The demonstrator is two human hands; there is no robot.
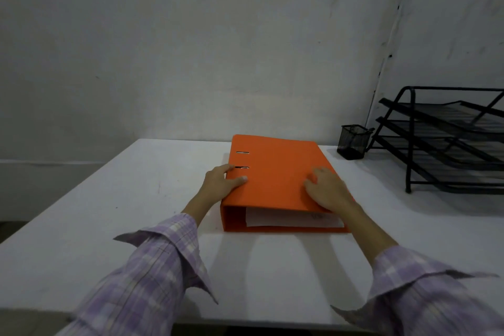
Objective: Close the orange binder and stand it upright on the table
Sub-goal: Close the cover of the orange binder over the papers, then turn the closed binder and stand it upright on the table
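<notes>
The orange binder lies flat and closed in the middle of the white table, its spine to the left and white paper showing at its near open end. My left hand grips the spine edge, thumb on the top cover and fingers wrapped over the side. On the cover's right part, my right hand lies palm down with its fingers spread.
A black mesh pen cup stands at the back, just right of the binder. A black three-tier wire letter tray fills the right rear of the table. The wall runs close behind the table's far edge.
</notes>
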